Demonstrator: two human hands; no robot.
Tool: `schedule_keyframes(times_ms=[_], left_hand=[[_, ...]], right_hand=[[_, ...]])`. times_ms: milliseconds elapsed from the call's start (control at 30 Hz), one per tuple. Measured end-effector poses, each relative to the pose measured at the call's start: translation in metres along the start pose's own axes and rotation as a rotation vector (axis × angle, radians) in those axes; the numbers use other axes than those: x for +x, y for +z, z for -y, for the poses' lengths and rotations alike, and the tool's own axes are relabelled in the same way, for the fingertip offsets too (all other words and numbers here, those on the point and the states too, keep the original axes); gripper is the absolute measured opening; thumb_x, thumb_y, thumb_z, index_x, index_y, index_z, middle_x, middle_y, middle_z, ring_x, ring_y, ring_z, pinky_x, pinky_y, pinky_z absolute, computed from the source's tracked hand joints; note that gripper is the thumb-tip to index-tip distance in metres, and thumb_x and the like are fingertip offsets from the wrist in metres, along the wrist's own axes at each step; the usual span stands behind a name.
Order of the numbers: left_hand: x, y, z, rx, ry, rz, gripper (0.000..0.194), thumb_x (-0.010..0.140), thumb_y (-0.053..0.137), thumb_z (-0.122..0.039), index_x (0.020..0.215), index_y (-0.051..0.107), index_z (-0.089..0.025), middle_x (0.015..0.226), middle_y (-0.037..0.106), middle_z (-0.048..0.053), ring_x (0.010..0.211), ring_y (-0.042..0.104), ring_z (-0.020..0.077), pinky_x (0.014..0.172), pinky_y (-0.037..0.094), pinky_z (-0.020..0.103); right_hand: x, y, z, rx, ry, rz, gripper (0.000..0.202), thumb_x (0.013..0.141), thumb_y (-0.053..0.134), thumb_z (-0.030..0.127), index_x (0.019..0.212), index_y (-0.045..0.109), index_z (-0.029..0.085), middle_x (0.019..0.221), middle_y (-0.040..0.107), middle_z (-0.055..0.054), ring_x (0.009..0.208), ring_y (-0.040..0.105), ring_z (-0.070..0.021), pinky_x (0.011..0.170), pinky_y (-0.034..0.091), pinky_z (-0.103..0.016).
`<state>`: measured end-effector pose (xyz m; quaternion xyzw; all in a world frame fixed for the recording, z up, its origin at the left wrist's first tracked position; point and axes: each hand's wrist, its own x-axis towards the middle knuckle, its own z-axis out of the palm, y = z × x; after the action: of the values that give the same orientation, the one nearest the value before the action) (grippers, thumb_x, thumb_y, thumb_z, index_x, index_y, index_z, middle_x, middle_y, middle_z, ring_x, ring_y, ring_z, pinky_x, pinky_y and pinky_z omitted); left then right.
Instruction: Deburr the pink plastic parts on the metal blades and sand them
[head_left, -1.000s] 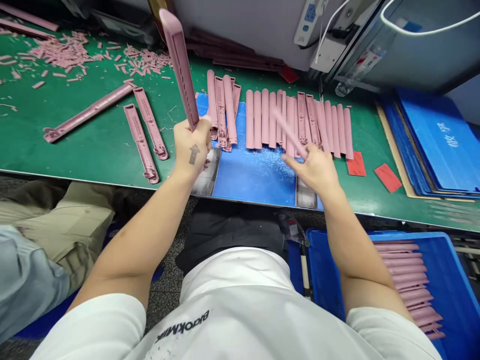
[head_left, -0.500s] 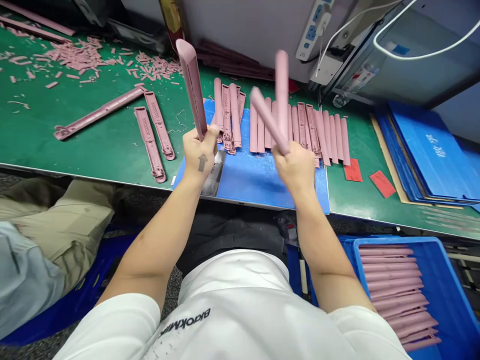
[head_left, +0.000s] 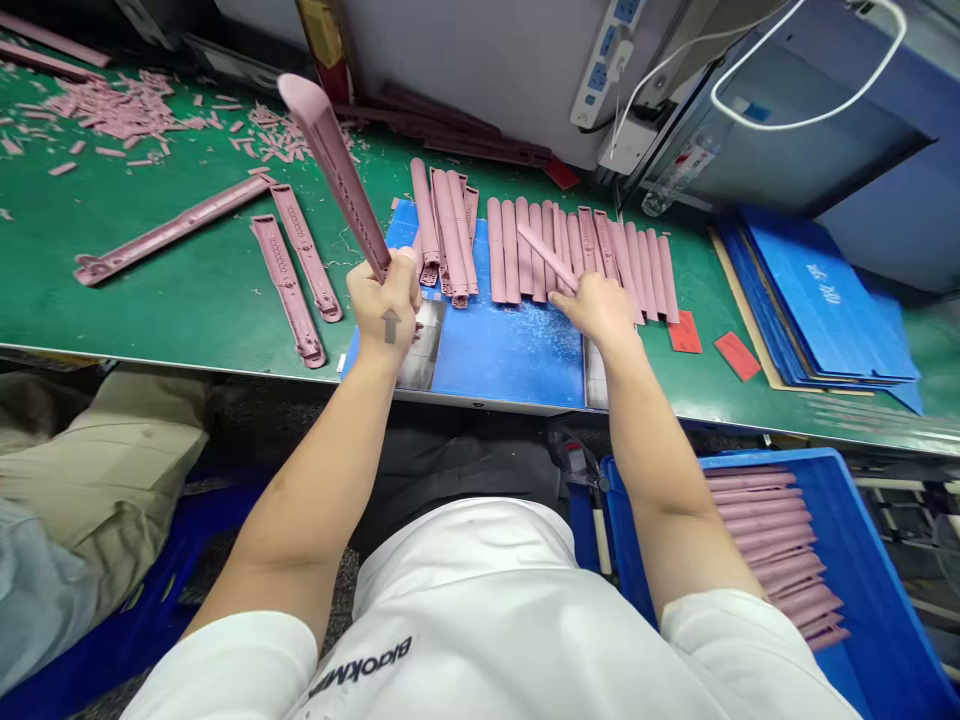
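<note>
My left hand (head_left: 386, 300) is closed around the lower end of a long pink strip (head_left: 337, 170), which tilts up and to the left. Over the blue sheet (head_left: 510, 355), my right hand (head_left: 596, 305) grips the near end of a thin pink piece (head_left: 547, 257) that slants up to the left. Beyond that hand lies a row of pink pieces (head_left: 499, 250), side by side. Another bunch of pink pieces (head_left: 454, 235) rests between my hands. Two pink pieces (head_left: 289, 290) showing their detailed side and a longer one (head_left: 180, 225) lie left of my left hand.
Pink scraps (head_left: 112, 105) cover the back left of the green table (head_left: 172, 310). Blue boards (head_left: 825, 300) are stacked at the right, near red cards (head_left: 737, 355). A blue bin (head_left: 862, 570) of pink pieces stands low right. A seated person's leg (head_left: 120, 440) shows at left.
The upright pink piece at my right hand is no longer raised; only the slanted one remains in it. The strip in my left hand leans further left. The whole view has shifted slightly.
</note>
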<state>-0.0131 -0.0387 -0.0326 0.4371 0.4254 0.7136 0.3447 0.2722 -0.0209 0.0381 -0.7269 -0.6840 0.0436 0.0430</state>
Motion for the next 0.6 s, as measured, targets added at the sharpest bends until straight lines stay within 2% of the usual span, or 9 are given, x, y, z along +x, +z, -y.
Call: schedule_keyframes(times_ms=[67, 100, 167, 233, 300, 367, 433, 500, 600], left_hand=[[0.000, 0.001, 0.001, -0.022, 0.003, 0.006, 0.078, 0.096, 0.086, -0.074, 0.066, 0.031, -0.028, 0.056, 0.021, -0.006, 0.048, 0.030, 0.0102, 0.053, 0.020, 0.037], [0.000, 0.002, 0.001, -0.024, 0.006, 0.008, 0.077, 0.096, 0.087, -0.072, 0.065, 0.032, -0.028, 0.056, 0.023, -0.006, 0.048, 0.029, 0.0104, 0.052, 0.020, 0.038], [-0.002, 0.004, 0.001, -0.019, 0.022, 0.006, 0.075, 0.096, 0.088, -0.068, 0.063, 0.035, -0.027, 0.055, 0.027, -0.006, 0.048, 0.030, 0.0106, 0.052, 0.020, 0.038], [-0.006, 0.004, -0.003, -0.010, 0.046, -0.007, 0.074, 0.096, 0.089, -0.066, 0.062, 0.037, -0.027, 0.054, 0.029, -0.006, 0.048, 0.029, 0.0102, 0.051, 0.019, 0.037], [-0.012, 0.002, -0.008, -0.017, 0.062, -0.023, 0.075, 0.096, 0.089, -0.065, 0.061, 0.036, -0.026, 0.053, 0.028, -0.006, 0.047, 0.028, 0.0096, 0.050, 0.018, 0.036], [-0.016, 0.000, -0.013, -0.038, 0.052, -0.023, 0.076, 0.099, 0.087, -0.064, 0.060, 0.033, -0.027, 0.052, 0.027, -0.006, 0.045, 0.026, 0.0098, 0.048, 0.016, 0.036], [-0.014, 0.001, -0.014, -0.033, 0.019, 0.017, 0.076, 0.101, 0.086, -0.061, 0.059, 0.032, -0.027, 0.051, 0.028, -0.005, 0.043, 0.025, 0.0102, 0.047, 0.015, 0.036], [-0.007, 0.005, -0.011, -0.013, 0.024, 0.027, 0.076, 0.102, 0.086, -0.062, 0.059, 0.034, -0.027, 0.050, 0.028, -0.006, 0.043, 0.027, 0.0099, 0.046, 0.017, 0.035], [0.000, 0.007, -0.005, 0.002, 0.076, -0.007, 0.076, 0.107, 0.081, -0.064, 0.060, 0.034, -0.026, 0.051, 0.025, -0.007, 0.045, 0.030, 0.0084, 0.049, 0.022, 0.033]], right_hand=[[0.001, -0.002, -0.025, 0.152, 0.049, -0.083, 0.041, 0.101, 0.085, 0.051, 0.083, 0.061, 0.024, 0.083, 0.068, -0.009, 0.090, 0.072, -0.0303, 0.085, 0.061, -0.042], [0.001, -0.001, -0.034, 0.305, 0.048, -0.159, 0.050, 0.102, 0.083, 0.058, 0.077, 0.054, 0.026, 0.073, 0.060, -0.004, 0.079, 0.067, -0.0261, 0.077, 0.058, -0.039], [-0.005, 0.007, -0.047, 0.690, 0.019, -0.335, 0.068, 0.106, 0.069, 0.079, 0.070, 0.038, 0.030, 0.060, 0.037, 0.003, 0.058, 0.048, -0.0179, 0.060, 0.046, -0.034], [-0.020, 0.019, -0.057, 1.027, -0.008, -0.509, 0.077, 0.104, 0.054, 0.096, 0.070, 0.026, 0.032, 0.057, 0.020, 0.008, 0.048, 0.028, -0.0137, 0.049, 0.032, -0.032], [-0.044, 0.034, -0.062, 1.210, -0.053, -0.600, 0.081, 0.100, 0.052, 0.101, 0.071, 0.021, 0.032, 0.058, 0.013, 0.009, 0.046, 0.019, -0.0123, 0.045, 0.024, -0.032], [-0.067, 0.045, -0.064, 1.259, -0.095, -0.592, 0.081, 0.099, 0.060, 0.098, 0.071, 0.022, 0.032, 0.059, 0.014, 0.010, 0.046, 0.018, -0.0121, 0.044, 0.024, -0.032], [-0.076, 0.052, -0.061, 1.247, -0.097, -0.545, 0.080, 0.100, 0.067, 0.093, 0.071, 0.025, 0.032, 0.061, 0.015, 0.009, 0.046, 0.022, -0.0128, 0.044, 0.027, -0.033], [-0.068, 0.052, -0.057, 1.221, -0.065, -0.584, 0.080, 0.099, 0.064, 0.096, 0.071, 0.024, 0.033, 0.061, 0.016, 0.009, 0.046, 0.024, -0.0139, 0.044, 0.029, -0.034], [-0.049, 0.045, -0.053, 1.195, 0.008, -0.722, 0.082, 0.095, 0.042, 0.109, 0.072, 0.018, 0.034, 0.059, 0.014, 0.008, 0.045, 0.024, -0.0147, 0.044, 0.030, -0.036]])
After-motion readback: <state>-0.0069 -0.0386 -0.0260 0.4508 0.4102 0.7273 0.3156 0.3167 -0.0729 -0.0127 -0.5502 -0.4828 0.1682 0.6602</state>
